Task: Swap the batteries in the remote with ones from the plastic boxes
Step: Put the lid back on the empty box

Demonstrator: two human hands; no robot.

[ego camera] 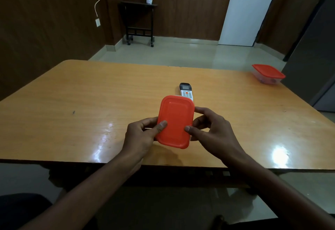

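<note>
A small plastic box with an orange-red lid (175, 119) is held just above the wooden table (72, 102) near its front edge. My left hand (141, 135) grips its left side, thumb resting on the lid. My right hand (212, 128) grips the right side, thumb also on the lid. The lid is on; the box's contents are hidden. A white remote (186, 90) with a dark screen lies face up just behind the box, its lower end hidden by the lid. A second clear box with an orange-red lid (268, 74) sits at the table's far right corner.
The table's front edge runs just below my wrists. A dark cabinet (311, 57) stands at the table's right end. Beyond the table are a tiled floor, a small black side table (139, 21) on castors and a white door (246, 12).
</note>
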